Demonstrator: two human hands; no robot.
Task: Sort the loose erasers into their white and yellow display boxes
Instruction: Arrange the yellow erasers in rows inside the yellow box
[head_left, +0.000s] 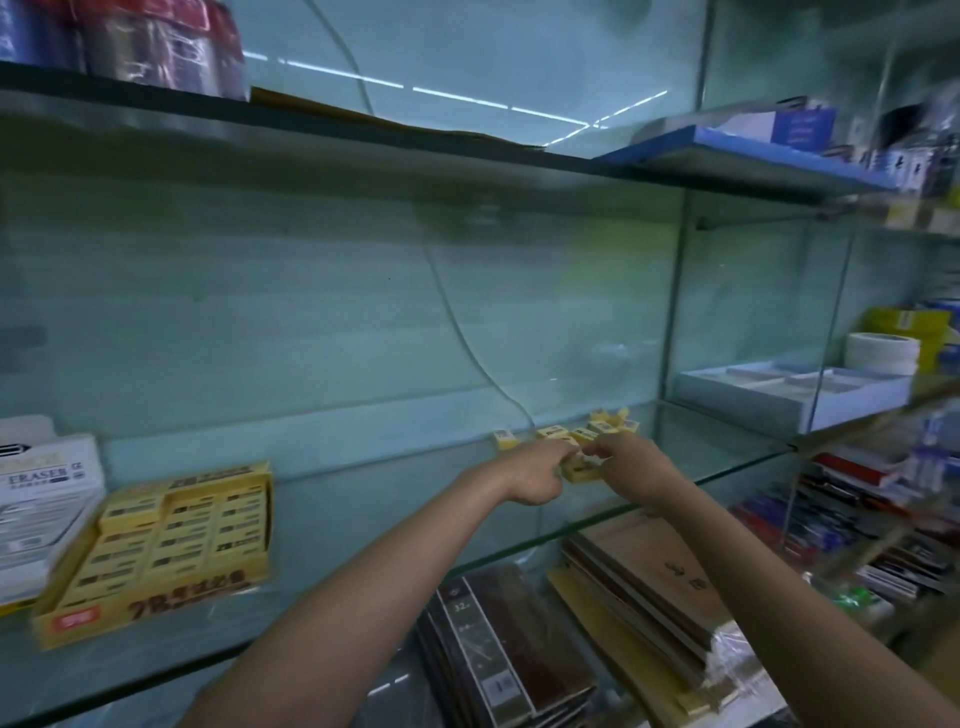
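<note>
Several loose yellow erasers (597, 428) lie in a heap at the back right of the glass shelf (363, 499). My left hand (535, 475) and my right hand (631, 462) meet just in front of that heap. Between them they pinch a small stack of yellow erasers (579, 470). One more yellow eraser (505, 439) stands apart to the left of the heap. The yellow display box (161, 551), filled with rows of yellow erasers, sits on the shelf's left side. The white display box (41, 499), marked ERASER, stands beside it at the left edge.
A glass shelf above carries foil rolls (156, 47) and a blue tray (748, 150). Right of a glass divider (675, 312) sit a white tray (789, 392) and tape roll (880, 353). Notebooks and brown covers (639, 577) lie on the level below.
</note>
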